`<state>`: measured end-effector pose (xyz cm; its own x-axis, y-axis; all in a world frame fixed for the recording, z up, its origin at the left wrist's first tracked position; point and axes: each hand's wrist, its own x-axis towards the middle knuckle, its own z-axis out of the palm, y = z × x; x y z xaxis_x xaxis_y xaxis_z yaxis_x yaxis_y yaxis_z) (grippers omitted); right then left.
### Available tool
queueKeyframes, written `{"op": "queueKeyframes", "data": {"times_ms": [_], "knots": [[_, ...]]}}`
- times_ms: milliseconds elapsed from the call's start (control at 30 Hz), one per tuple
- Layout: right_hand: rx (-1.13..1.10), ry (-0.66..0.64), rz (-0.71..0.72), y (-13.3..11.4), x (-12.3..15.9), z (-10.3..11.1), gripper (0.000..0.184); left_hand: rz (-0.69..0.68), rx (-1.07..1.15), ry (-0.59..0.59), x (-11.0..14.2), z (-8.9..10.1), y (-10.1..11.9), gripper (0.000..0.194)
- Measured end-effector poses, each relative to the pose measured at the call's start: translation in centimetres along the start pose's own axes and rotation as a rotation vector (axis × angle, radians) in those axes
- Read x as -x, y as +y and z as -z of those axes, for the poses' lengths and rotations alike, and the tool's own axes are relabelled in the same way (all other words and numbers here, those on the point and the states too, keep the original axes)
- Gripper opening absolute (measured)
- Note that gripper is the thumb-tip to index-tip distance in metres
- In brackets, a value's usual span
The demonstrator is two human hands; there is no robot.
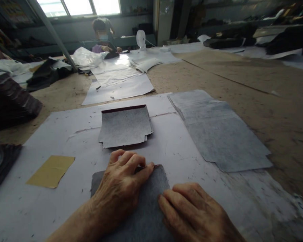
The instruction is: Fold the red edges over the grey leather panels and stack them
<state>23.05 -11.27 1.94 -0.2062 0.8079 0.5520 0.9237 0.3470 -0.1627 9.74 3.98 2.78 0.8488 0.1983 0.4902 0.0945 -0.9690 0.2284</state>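
A grey piece of fabric-like sheet [154,198] lies flat on white paper right in front of me. My left hand [123,181] rests over its far edge, with fingers curled and the thumb pinching that edge near the far right corner, where a bit of dark red shows. My right hand [189,208] presses its bent, closed fingers along the piece's right edge; its thumb is hidden. Just beyond my left hand lies a small stack of similar grey pieces [126,126], with a dark red folded strip along the far side and notched near corners.
Larger grey sheets [222,131] are stacked on the right. A yellowish card [52,171] lies at left on the white paper [86,154]. Dark stacked pieces [12,101] stand at the left edge. A person [103,37] sits across the table, near a white fan [141,40].
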Motion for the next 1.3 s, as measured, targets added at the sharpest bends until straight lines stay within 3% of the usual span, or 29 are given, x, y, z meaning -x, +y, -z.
{"op": "queueKeyframes", "data": {"times_ms": [200,733,1067,1300], "knots": [[0.023,0.015,0.004,0.0,0.1,0.0,0.027,-0.088,0.077,-0.037,-0.1,-0.4,-0.6,0.028],[0.036,-0.008,-0.007,0.1,0.2,-0.2,0.027,-0.143,0.054,-0.037,-0.5,-0.6,-0.2,0.028],[0.045,0.002,-0.004,-0.1,0.2,-0.2,0.027,-0.169,-0.016,-0.104,-0.4,-0.3,-0.3,0.028],[-0.209,0.042,-0.184,1.2,-0.1,1.0,0.023,-0.143,0.009,-0.137,-0.4,-0.4,-0.3,0.03]]}}
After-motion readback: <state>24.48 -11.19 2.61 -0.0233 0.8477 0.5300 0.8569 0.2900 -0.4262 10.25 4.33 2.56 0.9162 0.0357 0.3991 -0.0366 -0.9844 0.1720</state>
